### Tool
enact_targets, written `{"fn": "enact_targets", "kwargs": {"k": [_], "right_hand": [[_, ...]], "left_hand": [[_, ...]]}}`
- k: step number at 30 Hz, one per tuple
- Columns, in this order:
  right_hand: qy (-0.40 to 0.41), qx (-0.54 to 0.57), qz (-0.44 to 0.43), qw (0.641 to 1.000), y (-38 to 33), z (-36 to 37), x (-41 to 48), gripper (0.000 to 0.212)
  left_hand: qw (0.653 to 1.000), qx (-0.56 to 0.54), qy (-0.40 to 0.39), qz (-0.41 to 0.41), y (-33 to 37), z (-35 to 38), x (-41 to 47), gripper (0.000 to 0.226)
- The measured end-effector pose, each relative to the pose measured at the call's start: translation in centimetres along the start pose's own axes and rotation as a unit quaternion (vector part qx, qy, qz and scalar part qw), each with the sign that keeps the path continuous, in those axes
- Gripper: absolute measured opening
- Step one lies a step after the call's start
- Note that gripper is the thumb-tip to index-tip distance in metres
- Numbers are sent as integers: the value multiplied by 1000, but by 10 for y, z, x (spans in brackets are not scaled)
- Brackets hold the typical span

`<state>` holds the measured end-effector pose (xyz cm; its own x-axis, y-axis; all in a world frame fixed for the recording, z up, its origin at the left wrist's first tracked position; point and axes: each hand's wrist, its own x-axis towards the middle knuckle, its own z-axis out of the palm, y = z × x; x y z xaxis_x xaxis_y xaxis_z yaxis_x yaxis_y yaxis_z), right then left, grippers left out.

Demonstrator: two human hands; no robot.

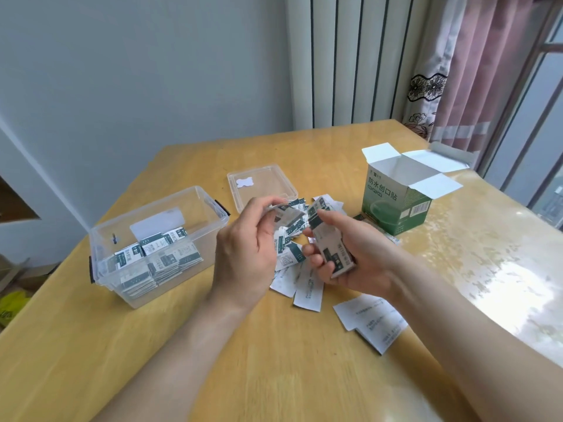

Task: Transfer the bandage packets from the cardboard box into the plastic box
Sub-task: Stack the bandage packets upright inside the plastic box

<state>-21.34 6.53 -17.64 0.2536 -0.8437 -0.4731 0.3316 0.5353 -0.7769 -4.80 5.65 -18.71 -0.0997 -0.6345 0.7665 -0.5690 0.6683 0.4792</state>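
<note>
Paper packets [306, 290] look light, thin and slippery, best squeezed by the edges: right hand [359, 260] grips a stack [333, 254], left hand [243, 251] pinches a few

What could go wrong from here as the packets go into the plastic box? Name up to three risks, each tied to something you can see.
1. The right hand holds a thick stack of packets; a loose grip may let some slide out.
2. The leaflet lies close to the right forearm, which might sweep it among the loose packets.
3. The plastic box stands off to the left, so packets may drop on the way across.
</note>
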Motion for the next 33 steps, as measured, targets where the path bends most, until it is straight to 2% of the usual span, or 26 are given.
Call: {"fn": "enact_targets", "kwargs": {"k": [2, 4, 7, 9, 13, 16, 18, 21, 23, 27, 30, 33], "right_hand": [[-32, 2, 5, 999, 5, 5, 1, 40], [-53, 12, -15, 998, 8, 9, 1, 43], [-36, 8, -37, 999, 9, 9, 4, 44], [-14, 19, -59, 998, 8, 7, 6, 43], [-3, 34, -90, 995, 7, 7, 3, 22], [-9, 49, -93, 994, 7, 8, 2, 16], [-12, 68, -93, 993, 6, 8, 1, 20], [-21, 94, -99, 990, 6, 10, 0, 28], [-20, 88, -100, 991, 5, 9, 0, 33], [-24, 76, -99, 992, 4, 10, 0, 45], [-18, 36, -117, 992, 4, 9, -2, 40], [-25, -5, -138, 990, 6, 11, -5, 25]], "left_hand": [[998, -60, -20, 30, 10, -1, -9, 23], [990, -106, -80, 52, 17, 1, -19, 27], [979, -106, -155, 84, 17, 6, -26, 28], [974, -113, -174, 89, 16, 7, -26, 31], [973, -156, -144, 92, 20, 8, -23, 24], [987, -105, -81, 95, 17, 10, -22, 28], [994, -71, -48, 74, 13, 8, -20, 32], [998, -57, -12, -8, 10, 1, -17, 45], [995, -76, -4, -69, 8, -2, -13, 51], [976, -146, 6, -161, 0, -7, -7, 49], [960, -193, -13, -203, -5, -10, -4, 67], [939, -242, -54, -238, -10, -10, -1, 61]]}}
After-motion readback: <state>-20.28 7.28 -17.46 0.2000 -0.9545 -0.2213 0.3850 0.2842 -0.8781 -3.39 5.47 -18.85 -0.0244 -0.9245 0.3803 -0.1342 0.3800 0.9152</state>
